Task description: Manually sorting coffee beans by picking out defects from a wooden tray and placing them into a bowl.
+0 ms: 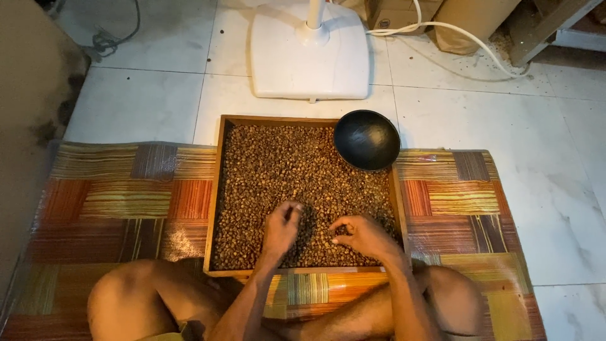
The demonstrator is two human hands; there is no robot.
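A shallow wooden tray (216, 189) lies on the mat in front of my crossed legs, filled with small brown beans (284, 164). My left hand (281, 228) rests on the beans near the tray's front, fingers bent and pinching among them. Just right of it, my right hand (362, 235) also lies on the beans, thumb and fingertips pinched together over a bean or two. A black bowl (367, 139) sits on the tray's far right corner; it looks empty.
The striped woven mat (126, 202) covers the white tiled floor (555, 177). The white base of a standing fan (309, 53) is just beyond the tray, with a white cable (467, 35). Cardboard boxes (464, 22) stand at the far right.
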